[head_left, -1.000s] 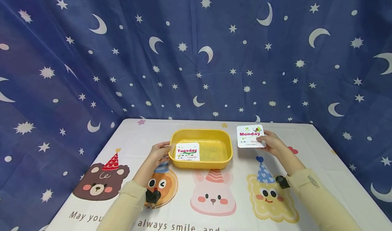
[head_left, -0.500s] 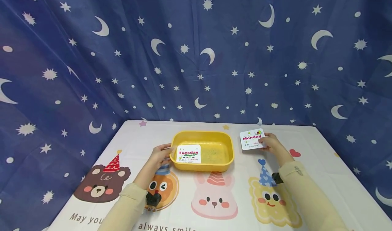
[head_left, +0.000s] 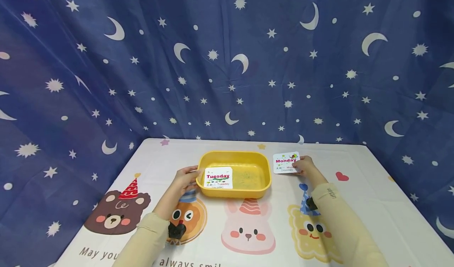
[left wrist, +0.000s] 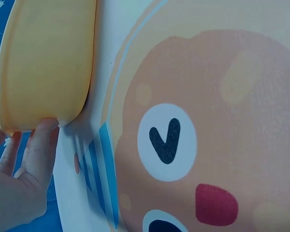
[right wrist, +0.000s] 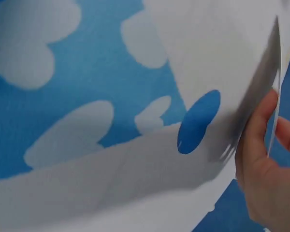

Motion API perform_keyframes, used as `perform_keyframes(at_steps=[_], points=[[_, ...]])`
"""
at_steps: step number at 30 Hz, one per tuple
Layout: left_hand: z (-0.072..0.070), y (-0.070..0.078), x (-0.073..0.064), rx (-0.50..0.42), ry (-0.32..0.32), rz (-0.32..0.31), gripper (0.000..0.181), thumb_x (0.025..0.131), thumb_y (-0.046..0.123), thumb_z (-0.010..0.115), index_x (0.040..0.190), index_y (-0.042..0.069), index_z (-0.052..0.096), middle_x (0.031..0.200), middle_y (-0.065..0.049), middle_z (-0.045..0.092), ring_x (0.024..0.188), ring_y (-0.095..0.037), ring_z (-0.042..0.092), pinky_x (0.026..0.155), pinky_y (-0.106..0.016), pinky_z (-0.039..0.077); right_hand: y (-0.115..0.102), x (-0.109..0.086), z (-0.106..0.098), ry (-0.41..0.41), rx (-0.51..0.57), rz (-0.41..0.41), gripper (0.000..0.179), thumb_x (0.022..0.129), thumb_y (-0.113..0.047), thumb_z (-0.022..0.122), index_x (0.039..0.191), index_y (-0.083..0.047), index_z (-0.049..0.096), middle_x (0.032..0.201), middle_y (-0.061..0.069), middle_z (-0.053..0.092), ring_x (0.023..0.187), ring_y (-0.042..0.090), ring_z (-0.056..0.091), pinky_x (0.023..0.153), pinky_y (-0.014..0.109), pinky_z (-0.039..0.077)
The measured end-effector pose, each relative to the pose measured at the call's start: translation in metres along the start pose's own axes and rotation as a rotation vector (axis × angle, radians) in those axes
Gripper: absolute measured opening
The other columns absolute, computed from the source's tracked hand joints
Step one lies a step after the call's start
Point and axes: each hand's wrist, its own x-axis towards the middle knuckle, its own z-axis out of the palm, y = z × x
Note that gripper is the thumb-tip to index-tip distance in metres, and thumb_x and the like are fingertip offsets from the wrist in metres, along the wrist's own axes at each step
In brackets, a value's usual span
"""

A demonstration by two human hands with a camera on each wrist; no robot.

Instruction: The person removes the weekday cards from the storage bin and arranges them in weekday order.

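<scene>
In the head view a yellow plastic basin (head_left: 248,193) stands on the table, with a white card (head_left: 218,178) printed "Tuesday" inside its left part. My left hand (head_left: 185,180) grips the basin's left end; the left wrist view shows fingers (left wrist: 42,140) against its outer wall. To the right of the basin, my right hand (head_left: 307,167) pinches a white card (head_left: 285,160) printed "Monday" by its right edge. Seen edge-on in the right wrist view, that card (right wrist: 279,72) sits between thumb and fingers, above the cloth with its shadow below.
A white tablecloth (head_left: 376,216) printed with cartoon animals covers the table. Behind and at the sides hangs a dark blue curtain (head_left: 213,113) with moons and stars. Black wrist devices (head_left: 176,229) show at both sleeves.
My right hand has shifted slightly left and lower with the Monday card, which now lies closer to the basin. The left hand, basin and Tuesday card have stayed in place.
</scene>
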Motion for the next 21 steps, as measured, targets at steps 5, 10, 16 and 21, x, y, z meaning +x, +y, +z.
perform_keyframes(at_steps=[5,10,16,21], points=[[0.001,0.000,0.001,0.002,0.009,-0.009,0.042,0.094,0.011,0.056,0.134,0.001,0.048,0.117,-0.022,0.059,0.077,-0.012,0.064,0.067,-0.025,0.058,-0.057,-0.111,0.026,0.183,-0.385,-0.074,0.050,0.083,-0.002,0.061,0.125,0.017,0.041,0.119,0.031,0.051,0.106,0.039,0.050,0.093,0.042,0.050],[0.000,0.002,0.000,0.013,0.019,-0.016,0.042,0.095,0.011,0.055,0.135,0.002,0.048,0.122,-0.023,0.057,0.077,-0.012,0.064,0.067,-0.025,0.058,-0.070,-0.142,0.038,0.247,-0.597,-0.139,0.048,0.085,-0.007,0.061,0.122,0.018,0.043,0.118,0.033,0.051,0.107,0.042,0.050,0.098,0.046,0.044],[0.001,0.004,-0.001,0.023,0.025,-0.027,0.042,0.095,0.012,0.055,0.135,0.003,0.048,0.123,-0.023,0.056,0.080,-0.014,0.064,0.068,-0.025,0.058,-0.069,-0.138,0.041,0.273,-0.674,-0.126,0.048,0.082,-0.010,0.069,0.117,0.017,0.049,0.112,0.032,0.055,0.103,0.041,0.053,0.096,0.047,0.046],[0.002,0.004,-0.001,0.015,0.023,-0.020,0.041,0.094,0.011,0.056,0.134,0.002,0.048,0.121,-0.022,0.058,0.076,-0.011,0.063,0.064,-0.022,0.057,-0.068,-0.140,0.041,0.276,-0.696,-0.112,0.044,0.081,-0.011,0.069,0.112,0.015,0.051,0.110,0.031,0.057,0.102,0.041,0.053,0.095,0.047,0.046]])
